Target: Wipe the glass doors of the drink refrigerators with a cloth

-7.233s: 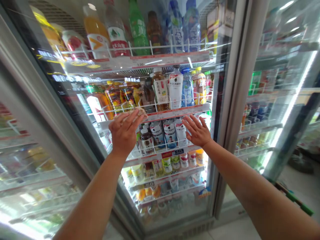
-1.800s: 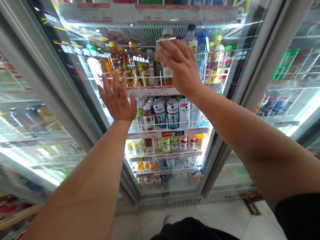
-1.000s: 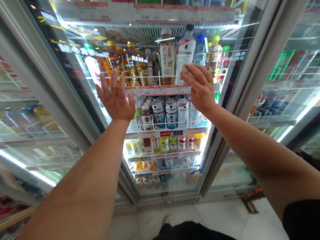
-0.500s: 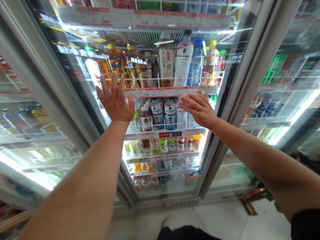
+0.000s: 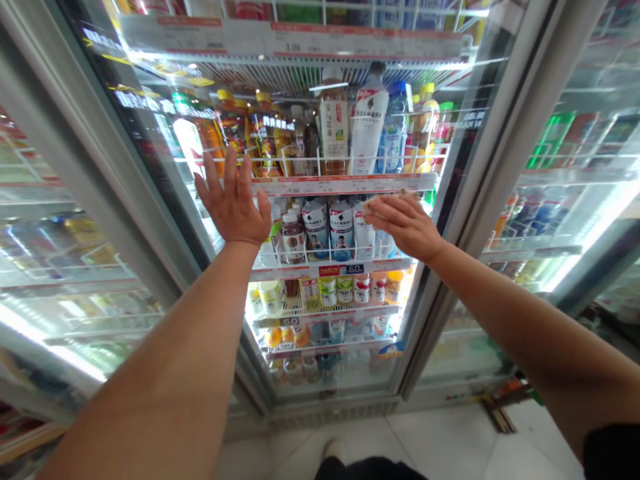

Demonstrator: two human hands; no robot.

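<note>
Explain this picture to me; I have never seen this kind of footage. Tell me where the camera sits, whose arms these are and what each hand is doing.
There is no machine here: the camera sits on a person's head and looks forward and down, so the two bare arms are that person's own. They stand before the glass door of a lit drinks cooler. The left hand lies flat and open on the glass, fingers spread, holding nothing. The right hand holds a small pale cloth pressed against the glass, mostly hidden under the fingers. Behind the door, wire shelves carry rows of bottles. Neighbouring doors flank this one, and pale floor tiles show below.
</note>
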